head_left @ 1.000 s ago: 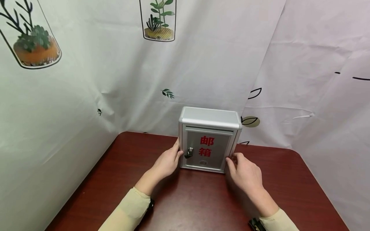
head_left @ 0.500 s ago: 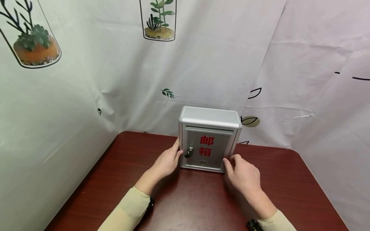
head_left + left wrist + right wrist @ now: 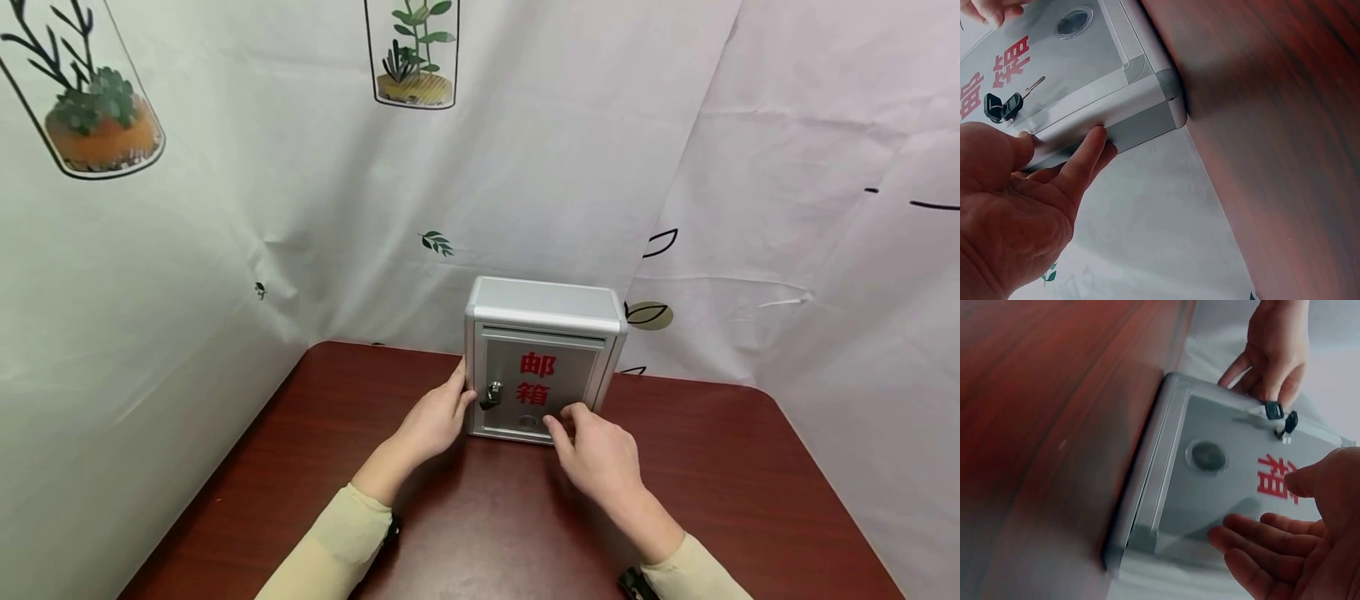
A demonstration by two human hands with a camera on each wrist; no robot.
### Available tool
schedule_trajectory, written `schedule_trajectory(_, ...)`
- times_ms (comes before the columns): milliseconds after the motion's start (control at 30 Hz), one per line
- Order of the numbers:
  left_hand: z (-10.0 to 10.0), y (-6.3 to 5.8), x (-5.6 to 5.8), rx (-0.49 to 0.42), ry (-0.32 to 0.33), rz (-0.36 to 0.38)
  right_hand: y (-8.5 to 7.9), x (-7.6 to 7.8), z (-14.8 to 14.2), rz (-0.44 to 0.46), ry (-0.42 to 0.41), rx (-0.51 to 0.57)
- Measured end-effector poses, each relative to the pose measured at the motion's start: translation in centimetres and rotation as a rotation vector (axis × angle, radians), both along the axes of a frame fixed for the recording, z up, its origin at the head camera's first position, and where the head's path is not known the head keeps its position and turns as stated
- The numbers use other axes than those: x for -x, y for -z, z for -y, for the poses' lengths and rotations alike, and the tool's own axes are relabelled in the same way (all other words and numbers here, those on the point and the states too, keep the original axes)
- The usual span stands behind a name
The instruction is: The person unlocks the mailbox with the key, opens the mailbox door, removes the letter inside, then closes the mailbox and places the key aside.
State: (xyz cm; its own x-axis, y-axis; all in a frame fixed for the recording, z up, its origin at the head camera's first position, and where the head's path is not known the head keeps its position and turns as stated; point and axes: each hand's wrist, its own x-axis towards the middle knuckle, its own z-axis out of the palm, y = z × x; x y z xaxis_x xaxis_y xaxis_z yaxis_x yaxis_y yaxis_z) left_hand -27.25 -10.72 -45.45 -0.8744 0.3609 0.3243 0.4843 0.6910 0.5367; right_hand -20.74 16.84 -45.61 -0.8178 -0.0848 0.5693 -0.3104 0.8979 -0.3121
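A silver metal mailbox (image 3: 543, 333) with red characters on its door stands upright on the table. From the lock on the door's left side hang keys with black heads (image 3: 491, 396), and one key blade shows in the left wrist view. My left hand (image 3: 435, 421) holds the mailbox's left side, thumb at the front edge and fingers along the side wall. In front of the lower right of the door is my right hand (image 3: 600, 454), its fingers loosely bent with nothing between them. The right wrist view shows those fingers (image 3: 1266, 540) over the door; contact cannot be told.
The dark red table (image 3: 487, 517) has rounded back corners. Close behind the mailbox hangs a white cloth (image 3: 555, 167) printed with plants, which also runs along both sides. A round window (image 3: 1207, 456) sits low in the door.
My right hand has moved left, from the mailbox's right side edge to in front of the door. The left hand and the mailbox have stayed in place.
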Motion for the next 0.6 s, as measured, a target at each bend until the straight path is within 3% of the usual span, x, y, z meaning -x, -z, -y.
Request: schedule_trajectory(600,0.1,0.2,0.0,-0.009,-0.004,0.001,-0.8,2.0,5.4,-0.04,-0.098,-0.01)
